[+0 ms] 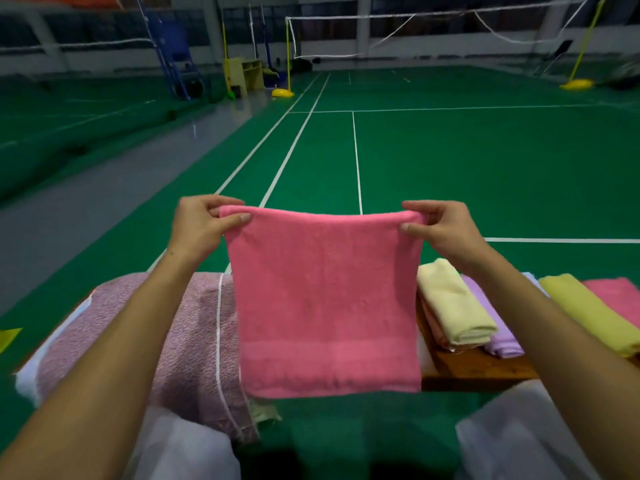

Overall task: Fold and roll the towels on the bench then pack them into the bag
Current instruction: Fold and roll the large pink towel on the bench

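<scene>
The pink towel (325, 303) is hanging in the air in front of the worktop (478, 367), its top edge doubled over. The left hand (201, 226) and right hand (443, 230) are each pinching one upper corner, so each grip is clamped on cloth.

Risk: the layers are hanging free below the grips, so a loosened pinch could be letting the fold slide open or skew.

Beside the right grip, folded towels (457, 306) are lying on the worktop. Under the left grip, a mauve fabric bundle (145, 341) is lying, possibly the bag; its opening is not visible. The towel is hiding the worktop behind it.
</scene>
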Available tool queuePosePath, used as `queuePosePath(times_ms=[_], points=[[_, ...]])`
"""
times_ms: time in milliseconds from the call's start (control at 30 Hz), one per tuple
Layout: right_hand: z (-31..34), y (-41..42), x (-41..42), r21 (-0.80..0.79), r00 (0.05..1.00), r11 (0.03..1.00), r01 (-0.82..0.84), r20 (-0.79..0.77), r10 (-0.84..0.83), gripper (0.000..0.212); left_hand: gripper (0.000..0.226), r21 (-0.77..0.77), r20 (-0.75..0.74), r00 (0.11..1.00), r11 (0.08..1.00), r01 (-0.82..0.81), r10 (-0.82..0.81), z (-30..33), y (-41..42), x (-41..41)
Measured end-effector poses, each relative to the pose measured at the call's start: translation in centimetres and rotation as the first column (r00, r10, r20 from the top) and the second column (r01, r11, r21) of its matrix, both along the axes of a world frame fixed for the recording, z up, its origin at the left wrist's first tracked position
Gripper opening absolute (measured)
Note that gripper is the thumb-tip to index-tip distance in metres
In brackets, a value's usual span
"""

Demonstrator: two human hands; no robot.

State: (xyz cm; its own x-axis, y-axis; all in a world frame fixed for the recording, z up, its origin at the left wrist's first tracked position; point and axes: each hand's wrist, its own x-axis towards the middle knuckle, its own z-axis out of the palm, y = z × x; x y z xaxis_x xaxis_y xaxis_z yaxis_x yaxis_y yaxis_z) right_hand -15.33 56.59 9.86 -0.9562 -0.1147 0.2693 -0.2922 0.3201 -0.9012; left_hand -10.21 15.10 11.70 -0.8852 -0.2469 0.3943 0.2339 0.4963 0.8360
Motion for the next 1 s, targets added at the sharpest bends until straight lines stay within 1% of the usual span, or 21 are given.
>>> queuePosePath(times_ms=[100,133,200,233,300,333,367,433,500,567,667,733,800,867,933,1000], points=[[2.7,-0.1,0.2,0.148,0.993,0.987,0.064,-0.11,-0.048,0.051,0.022,-0.096,-0.067,0.996,0.993,-0.071,0.064,2.6,-0.4,0.3],[3.6,-0.2,0.6,0.201,0.984,0.974,0.102,-0.161,-0.07,0.049,0.021,-0.1,-0.089,0.992,0.99,-0.095,0.086,3.3,-0.5,0.3],[5.0,-0.4,1.3,0.278,0.957,0.94,0.196,-0.262,-0.122,0.039,0.018,-0.026,-0.122,0.987,0.994,-0.105,0.101,4.5,-0.6,0.5],[5.6,-0.3,1.7,0.293,0.944,0.926,0.24,-0.294,-0.151,0.031,0.016,0.007,-0.14,0.985,0.995,-0.104,0.104,5.0,-0.5,0.6],[6.2,0.0,2.6,0.283,0.915,0.909,0.305,-0.352,-0.198,0.018,0.016,-0.006,-0.174,0.977,0.992,-0.127,0.124,5.5,-0.1,1.0],[6.3,0.0,3.0,0.281,0.903,0.904,0.321,-0.379,-0.203,0.018,0.017,0.002,-0.178,0.976,0.992,-0.13,0.128,5.7,0.2,1.2],[6.2,0.1,3.3,0.28,0.895,0.901,0.331,-0.395,-0.206,0.023,0.017,0.052,-0.166,0.978,0.992,-0.115,0.122,5.7,0.6,1.6],[5.9,0.2,4.1,0.235,0.915,0.925,0.299,-0.346,-0.208,0.026,0.017,0.184,-0.131,0.988,0.981,-0.06,0.085,5.6,1.5,2.6],[5.6,0.2,4.8,0.149,0.94,0.954,0.262,-0.264,-0.217,0.027,0.02,0.261,-0.122,0.99,0.965,-0.035,0.069,5.3,2.1,3.5],[5.5,0.2,5.4,0.096,0.936,0.956,0.278,-0.25,-0.247,0.033,0.021,0.303,-0.149,0.986,0.953,-0.023,0.071,5.3,2.4,4.3],[5.8,0.1,6.1,0.048,0.92,0.951,0.306,-0.272,-0.282,0.032,0.02,0.347,-0.191,0.979,0.938,-0.001,0.071,5.6,2.7,5.1],[6.0,-0.1,6.2,-0.011,0.914,0.951,0.31,-0.273,-0.301,0.033,0.022,0.366,-0.193,0.978,0.931,0.0,0.075,5.8,2.9,5.2],[5.7,-0.2,5.9,-0.057,0.917,0.951,0.304,-0.254,-0.308,0.038,0.026,0.36,-0.166,0.983,0.933,-0.019,0.084,5.7,2.8,4.9],[4.7,-0.4,5.0,-0.061,0.929,0.953,0.297,-0.214,-0.304,0.042,0.032,0.324,-0.114,0.989,0.945,-0.051,0.093,4.7,2.5,4.1],[2.7,-1.0,3.4,-0.008,0.945,0.955,0.298,-0.143,-0.296,0.038,0.041,0.239,-0.038,0.992,0.965,-0.105,0.118,2.2,1.8,2.9],[-0.2,-1.9,1.3,0.118,0.956,0.949,0.293,-0.065,-0.288,0.032,0.045,0.136,0.04,0.988,0.979,-0.155,0.151,-1.4,1.5,1.5]])
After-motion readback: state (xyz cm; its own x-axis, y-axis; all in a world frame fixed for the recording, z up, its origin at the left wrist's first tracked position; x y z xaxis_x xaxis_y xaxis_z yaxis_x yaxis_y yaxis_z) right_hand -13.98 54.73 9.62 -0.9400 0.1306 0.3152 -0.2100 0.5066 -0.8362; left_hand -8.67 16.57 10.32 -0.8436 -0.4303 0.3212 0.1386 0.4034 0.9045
